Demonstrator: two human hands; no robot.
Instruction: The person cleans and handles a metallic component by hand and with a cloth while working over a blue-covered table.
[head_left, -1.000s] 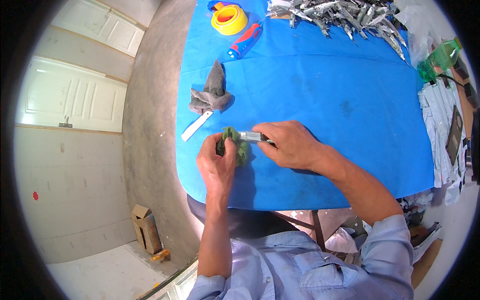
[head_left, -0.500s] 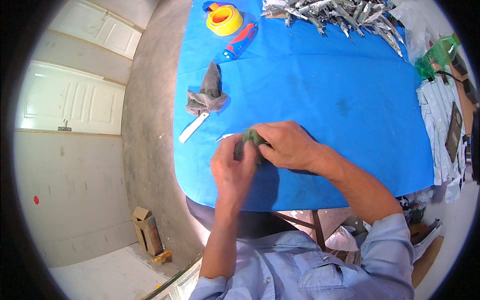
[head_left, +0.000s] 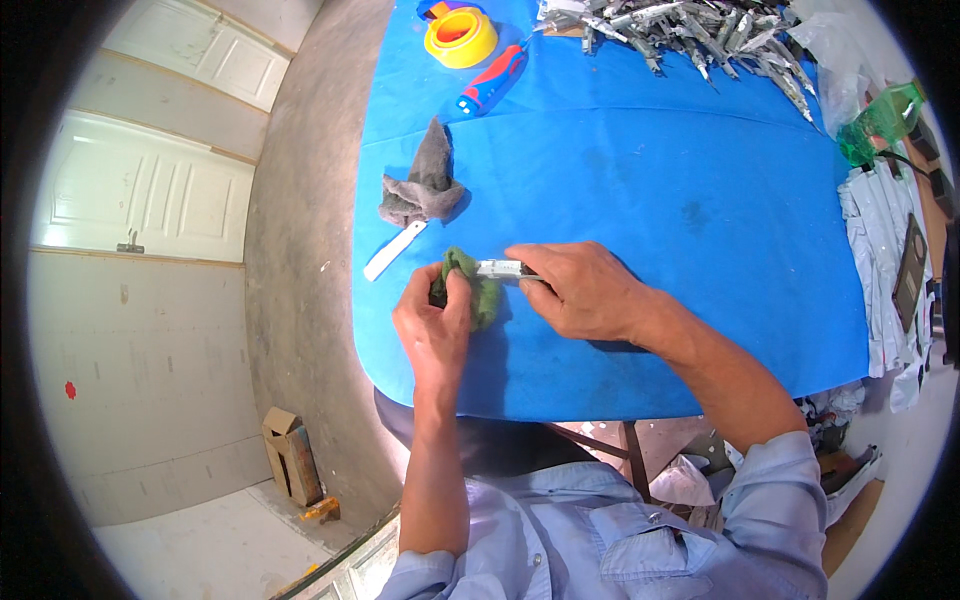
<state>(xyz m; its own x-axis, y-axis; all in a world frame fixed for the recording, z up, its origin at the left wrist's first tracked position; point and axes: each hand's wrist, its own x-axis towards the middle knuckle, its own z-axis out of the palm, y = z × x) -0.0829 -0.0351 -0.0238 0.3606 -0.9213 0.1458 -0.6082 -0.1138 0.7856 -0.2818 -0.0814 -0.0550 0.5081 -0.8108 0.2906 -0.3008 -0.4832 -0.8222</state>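
My left hand (head_left: 432, 322) pinches a green cloth (head_left: 485, 304) around one end of a slim silver metal part (head_left: 498, 269). The other end of this part is gripped between the thumb and fingers of my right hand (head_left: 588, 292). Between the two hands, a short length of bare metal shows. Both hands are just above the near part of the blue-covered table (head_left: 640, 190). Beyond my left hand lie a flat white strip (head_left: 394, 251) and a crumpled grey cloth (head_left: 430, 178).
A red and blue handled tool (head_left: 492, 82) and a yellow tape roll (head_left: 486, 42) lie at the far left. Similar metal parts form a pile (head_left: 700, 35) at the back. White bags (head_left: 868, 250) and a green plastic bottle (head_left: 882, 122) sit along the right edge.
My left hand has shifted left, carrying the green cloth away from my right hand. The silver metal part, hidden before, now shows between them. My right hand stays nearly in place.
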